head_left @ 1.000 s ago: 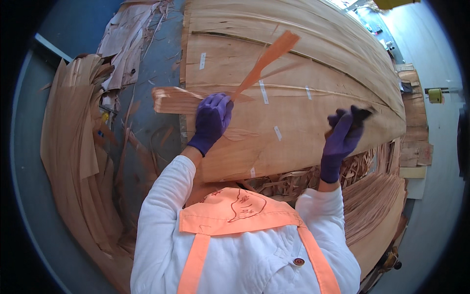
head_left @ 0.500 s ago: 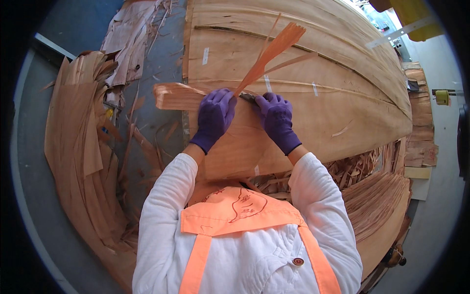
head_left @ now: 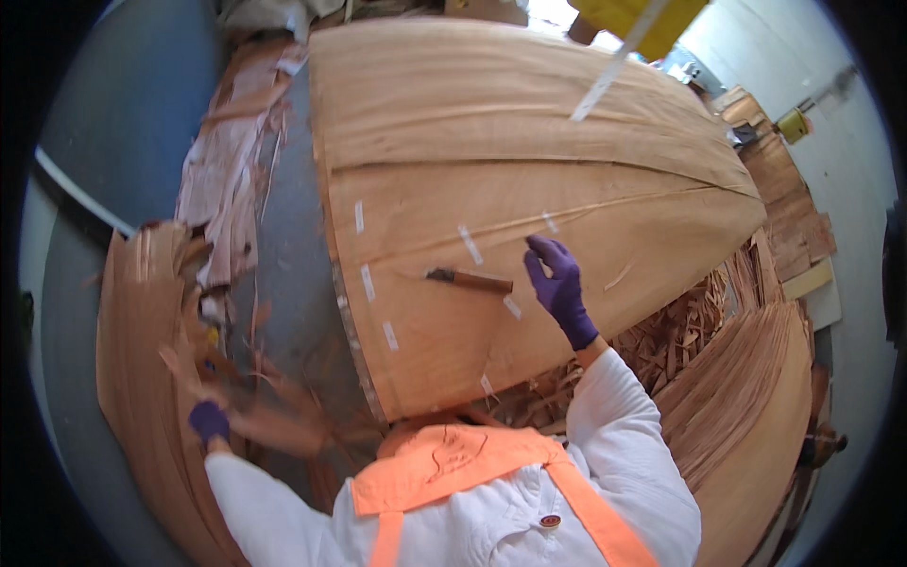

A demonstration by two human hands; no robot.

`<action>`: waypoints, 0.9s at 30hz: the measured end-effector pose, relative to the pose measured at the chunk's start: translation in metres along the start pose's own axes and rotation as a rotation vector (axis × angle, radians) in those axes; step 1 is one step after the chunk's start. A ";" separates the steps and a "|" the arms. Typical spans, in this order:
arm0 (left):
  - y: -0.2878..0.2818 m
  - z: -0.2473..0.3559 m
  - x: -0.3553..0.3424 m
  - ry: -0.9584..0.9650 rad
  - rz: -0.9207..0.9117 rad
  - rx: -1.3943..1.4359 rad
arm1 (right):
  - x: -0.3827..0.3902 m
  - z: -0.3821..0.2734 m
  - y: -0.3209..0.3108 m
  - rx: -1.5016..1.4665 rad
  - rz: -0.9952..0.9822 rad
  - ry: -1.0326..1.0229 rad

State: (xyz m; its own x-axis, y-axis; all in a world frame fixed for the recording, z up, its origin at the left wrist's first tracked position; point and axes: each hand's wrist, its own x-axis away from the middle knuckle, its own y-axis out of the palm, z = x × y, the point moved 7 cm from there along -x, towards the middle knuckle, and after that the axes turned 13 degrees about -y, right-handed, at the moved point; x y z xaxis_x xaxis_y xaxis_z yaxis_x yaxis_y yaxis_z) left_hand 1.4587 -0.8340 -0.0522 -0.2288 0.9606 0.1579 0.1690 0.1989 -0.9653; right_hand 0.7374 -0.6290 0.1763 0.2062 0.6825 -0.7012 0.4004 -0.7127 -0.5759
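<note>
a broad veneer sheet [head_left: 425,359], creased and patched with white tape [head_left: 367,283], spreads across the middle; a blue-grey panel [head_left: 151,104] fills the upper left; a brown-handled tool [head_left: 485,282] lies on the sheet, just left of the right hand [head_left: 559,288], whose fingers are parted and empty; the left hand [head_left: 208,420] is beside a blurred strip [head_left: 279,427], its grip impossible to tell; veneer scraps [head_left: 675,326] lie along the near edge; a yellow thing [head_left: 666,28] blocks part of the far side
</note>
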 end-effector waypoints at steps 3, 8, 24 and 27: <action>-0.063 0.017 0.009 -0.119 0.241 0.146 | -0.010 0.025 -0.062 -0.094 0.269 0.152; -0.122 0.066 -0.026 0.129 0.201 0.470 | -0.116 0.020 -0.083 -0.240 0.435 0.115; -0.492 0.409 0.175 0.772 -0.577 1.814 | -0.276 0.079 -0.044 -0.947 0.535 0.142; -0.516 0.436 0.214 0.877 -0.385 1.647 | -0.256 0.054 -0.052 -1.122 0.484 0.155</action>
State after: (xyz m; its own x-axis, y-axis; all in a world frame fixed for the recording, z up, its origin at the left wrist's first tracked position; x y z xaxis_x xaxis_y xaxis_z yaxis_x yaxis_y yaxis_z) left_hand 0.9043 -0.8163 0.3888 0.5443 0.8349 -0.0821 -0.8370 0.5470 0.0144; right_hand 0.6161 -0.7756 0.3629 0.6199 0.4529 -0.6408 0.7826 -0.4160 0.4631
